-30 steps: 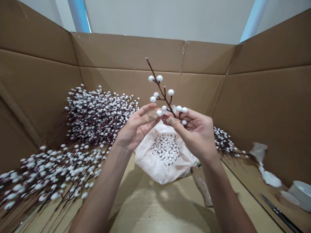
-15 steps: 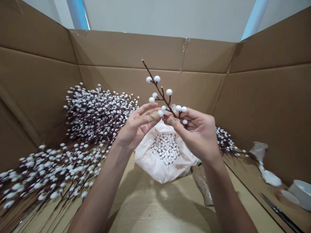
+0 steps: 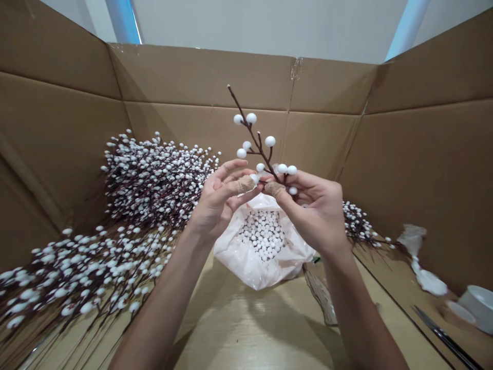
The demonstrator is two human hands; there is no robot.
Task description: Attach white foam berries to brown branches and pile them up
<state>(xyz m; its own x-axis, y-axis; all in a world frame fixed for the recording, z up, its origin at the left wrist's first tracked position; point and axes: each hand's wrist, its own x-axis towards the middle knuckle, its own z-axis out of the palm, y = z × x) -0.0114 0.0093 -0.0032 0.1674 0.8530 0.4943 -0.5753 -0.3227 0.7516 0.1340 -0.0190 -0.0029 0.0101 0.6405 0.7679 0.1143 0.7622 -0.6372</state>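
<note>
My right hand (image 3: pixel 318 208) pinches a brown artificial berry branch (image 3: pixel 257 143) by its lower part, thumb and fingers closed round the stem. The branch leans up to the left and carries several white berries. A white berry (image 3: pixel 254 179) sits between the thumb and fingers of my left hand (image 3: pixel 219 198), at a short side twig close to the right thumb. Tan tape wraps both thumbs. Below the hands, a white plastic bag (image 3: pixel 246 272) lies open with many loose white berries (image 3: pixel 265 234) inside.
Bundles of white-berry branches (image 3: pixel 154 180) fill the left side, with more stems (image 3: pixel 96 267) in front. Another bunch (image 3: pixel 354 218) lies at right. Scissors (image 3: pixel 442 331), tape rolls (image 3: pixel 477 306) and a crumpled plastic piece (image 3: pixel 427 277) are on the right. Cardboard walls (image 3: pixel 208 82) surround the table.
The branch has risen slightly in view, its tip a little higher. My left hand has turned slightly and still grips the berry beside the right thumb.
</note>
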